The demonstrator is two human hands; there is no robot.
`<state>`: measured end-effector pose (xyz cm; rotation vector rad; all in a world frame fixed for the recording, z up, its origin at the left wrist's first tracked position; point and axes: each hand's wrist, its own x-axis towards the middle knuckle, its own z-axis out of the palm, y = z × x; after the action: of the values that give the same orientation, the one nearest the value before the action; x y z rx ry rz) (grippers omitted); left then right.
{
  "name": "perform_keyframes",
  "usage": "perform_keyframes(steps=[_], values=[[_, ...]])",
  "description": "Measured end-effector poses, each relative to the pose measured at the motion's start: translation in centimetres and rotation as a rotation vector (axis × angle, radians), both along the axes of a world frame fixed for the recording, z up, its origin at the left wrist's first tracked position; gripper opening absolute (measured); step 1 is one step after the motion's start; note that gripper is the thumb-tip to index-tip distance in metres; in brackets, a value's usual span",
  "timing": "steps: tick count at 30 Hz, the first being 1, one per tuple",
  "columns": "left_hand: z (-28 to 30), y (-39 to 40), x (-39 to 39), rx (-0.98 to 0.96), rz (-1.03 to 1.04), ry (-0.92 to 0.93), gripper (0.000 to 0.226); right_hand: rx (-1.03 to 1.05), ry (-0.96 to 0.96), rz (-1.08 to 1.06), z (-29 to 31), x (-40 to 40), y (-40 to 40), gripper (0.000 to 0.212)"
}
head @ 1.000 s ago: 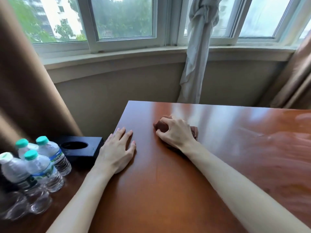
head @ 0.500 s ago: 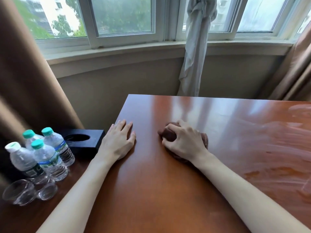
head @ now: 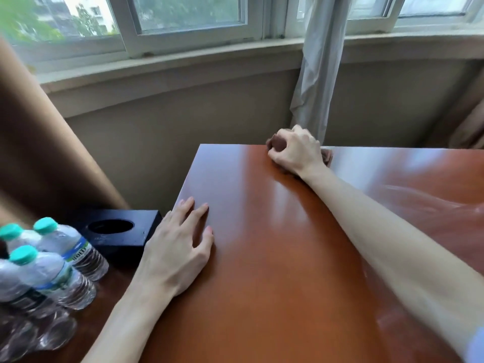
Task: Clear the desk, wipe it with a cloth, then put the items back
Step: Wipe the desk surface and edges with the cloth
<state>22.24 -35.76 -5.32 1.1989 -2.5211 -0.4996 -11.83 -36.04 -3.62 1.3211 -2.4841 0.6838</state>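
head view: your right hand [head: 294,150] grips the brown cloth [head: 326,156] at the desk's [head: 275,258] far edge. your left hand [head: 178,247] lies flat, fingers straight, at its left edge, beside the black box [head: 123,231] and water bottles [head: 47,263].

Both forearms are bare, a pale blue sleeve [head: 475,344] edge showing on the right arm.

No word reads clearly: the water bottle [head: 76,251] just left of the left hand [head: 178,247] bears a blue-and-green label whose white letters stand sideways, too blurred to spell
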Motion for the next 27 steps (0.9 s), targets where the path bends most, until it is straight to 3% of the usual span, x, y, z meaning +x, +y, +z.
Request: perform_keyframes(steps=[10,14,18,27], values=[[1.1,1.4,0.0,-0.005,-0.041,-0.121,0.054,-0.028,-0.024,0.330,-0.2,18.9,23.0,0.032],[1.2,1.4,0.0,-0.020,-0.066,-0.145,0.054,-0.025,-0.024,0.489,0.0,21.8,27.9,0.026],[0.5,0.7,-0.1,-0.062,-0.087,-0.142,0.055,-0.007,0.001,0.410,0.0,18.7,24.2,0.031],[-0.6,-0.5,-0.3,-0.036,-0.027,-0.030,0.054,-0.018,-0.024,0.117,-1.0,2.6,5.2,0.034]])
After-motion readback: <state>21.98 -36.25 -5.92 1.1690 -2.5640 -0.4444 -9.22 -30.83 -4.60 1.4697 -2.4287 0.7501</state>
